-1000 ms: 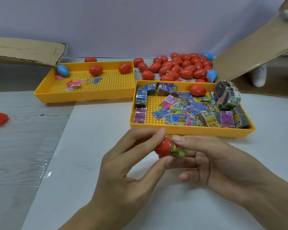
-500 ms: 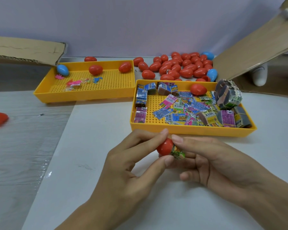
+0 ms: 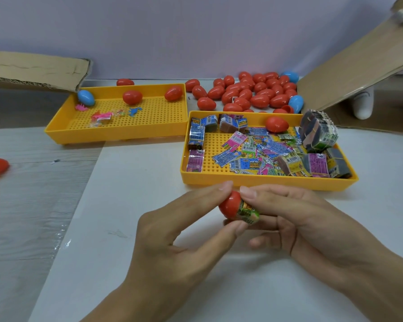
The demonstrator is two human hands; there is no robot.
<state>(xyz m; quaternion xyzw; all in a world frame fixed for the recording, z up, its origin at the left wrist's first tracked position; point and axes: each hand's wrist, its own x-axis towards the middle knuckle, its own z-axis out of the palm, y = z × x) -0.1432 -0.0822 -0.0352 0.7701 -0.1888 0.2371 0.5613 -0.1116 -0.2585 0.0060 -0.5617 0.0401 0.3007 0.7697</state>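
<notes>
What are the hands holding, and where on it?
The left hand pinches a red egg shell top and bottom; the right hand grips the folded leaflet sticking out of it.

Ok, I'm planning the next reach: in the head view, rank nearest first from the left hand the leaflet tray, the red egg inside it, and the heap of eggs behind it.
1. The leaflet tray, just ahead of the left hand.
2. The red egg, inside by the tray's far wall.
3. The heap of eggs, on the table behind the tray.

Red eggs [image 3: 261, 101] lie behind a yellow tray [image 3: 265, 182].
</notes>
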